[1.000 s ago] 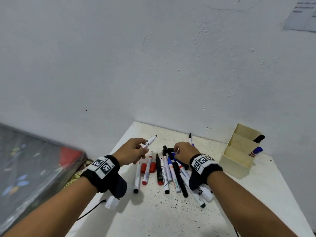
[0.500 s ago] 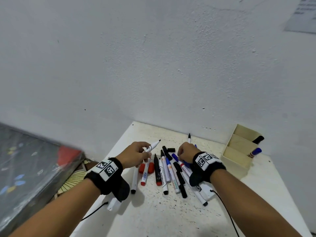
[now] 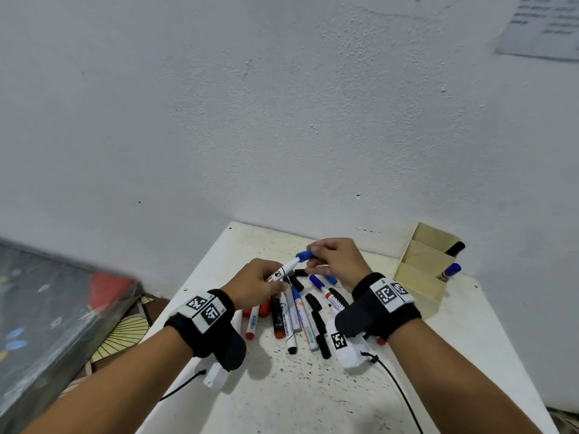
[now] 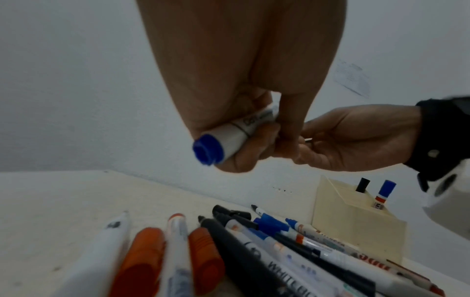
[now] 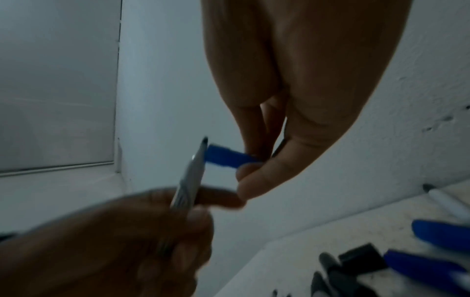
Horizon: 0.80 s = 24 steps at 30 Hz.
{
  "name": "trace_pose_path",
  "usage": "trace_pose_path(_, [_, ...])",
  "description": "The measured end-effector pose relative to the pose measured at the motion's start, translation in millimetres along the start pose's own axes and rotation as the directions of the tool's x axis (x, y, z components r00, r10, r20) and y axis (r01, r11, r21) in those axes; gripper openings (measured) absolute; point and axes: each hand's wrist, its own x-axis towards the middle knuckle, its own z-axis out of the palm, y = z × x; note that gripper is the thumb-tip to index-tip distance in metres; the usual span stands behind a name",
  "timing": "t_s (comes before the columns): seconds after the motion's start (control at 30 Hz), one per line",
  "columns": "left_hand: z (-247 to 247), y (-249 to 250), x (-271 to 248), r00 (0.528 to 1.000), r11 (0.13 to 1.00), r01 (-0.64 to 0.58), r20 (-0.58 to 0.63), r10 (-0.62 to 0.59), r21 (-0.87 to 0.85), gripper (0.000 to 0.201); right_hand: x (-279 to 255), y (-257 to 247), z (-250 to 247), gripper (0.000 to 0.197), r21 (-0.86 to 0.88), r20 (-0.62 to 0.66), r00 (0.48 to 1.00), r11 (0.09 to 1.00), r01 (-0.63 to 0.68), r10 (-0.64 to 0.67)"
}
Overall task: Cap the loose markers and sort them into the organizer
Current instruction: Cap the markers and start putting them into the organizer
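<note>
My left hand [image 3: 274, 277] grips a white marker [image 3: 283, 270] by its barrel, above the pile. The marker's rear plug is blue [image 4: 208, 149]. My right hand [image 3: 315, 258] pinches a blue cap [image 3: 305, 254] between thumb and fingers. In the right wrist view the blue cap's [image 5: 226, 155] open end lies right beside the bare marker tip [image 5: 204, 141], not over it. Several loose markers and caps [image 3: 297, 314] lie on the white table [image 3: 313, 386] under both hands. The beige organizer [image 3: 416, 277] at the right holds a black marker [image 3: 455, 248] and a blue-capped marker [image 3: 450, 270].
A white wall [image 3: 282, 120] stands directly behind the table. Two red caps [image 4: 142, 253] lie at the pile's left side. A dark board [image 3: 47, 302] leans below the table's left edge. Cables [image 3: 404, 399] trail from both wristbands across the near tabletop.
My right hand has lifted a blue cap out of the pile and brought it to the marker's tip. My left hand has raised the marker and moved it right, towards the cap.
</note>
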Motion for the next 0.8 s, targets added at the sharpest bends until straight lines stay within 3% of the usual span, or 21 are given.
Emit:
trace_pose_path(0.1, [2.9,11.0,2.4,0.997,0.997,-0.053,-0.055,0.05,-0.048,0.009,-4.2,6.2,13.5,0.019,0.024,0.054,0.998,0.999,-0.023,0.022])
trace_pose_path(0.23, [0.3,19.7,5.9,0.996,0.996,-0.075,-0.05,0.073,-0.039,0.008,-5.9,2.2,18.8,0.012,0.212,0.038,0.999,0.977,-0.019,0.012])
trace_pose_path(0.3, [-1.2,17.3,7.0,0.997,0.998,-0.05,-0.054,0.047,-0.042,0.012,-5.3,1.2,16.4,0.014,0.22,0.009,1.0,0.975,-0.011,0.009])
trace_pose_path(0.43, [-9.0,8.1,2.1,0.999,0.999,0.046,-0.012,-0.046,-0.012,0.008,-2.3,11.1,1.7,0.019,-0.097,-0.119,0.993,0.995,-0.01,-0.002])
trace_pose_path(0.53, [-34.6,-9.1,-8.5,0.988,0.991,0.131,-0.083,-0.131,0.002,0.012,0.9,19.6,-14.7,0.02,-0.257,-0.154,0.988,0.965,-0.045,0.005])
trace_pose_path(0.67, [-74.6,-45.5,-26.9,0.94,0.967,0.247,-0.227,-0.254,-0.057,0.008,10.5,25.8,-21.3,0.017,-0.355,-0.111,0.994,0.933,-0.059,0.021])
trace_pose_path(0.8, [-99.9,-79.0,-38.9,0.895,0.943,0.32,-0.296,-0.333,-0.094,0.006,29.5,24.9,7.3,0.014,-0.507,0.002,1.0,0.862,0.006,-0.006])
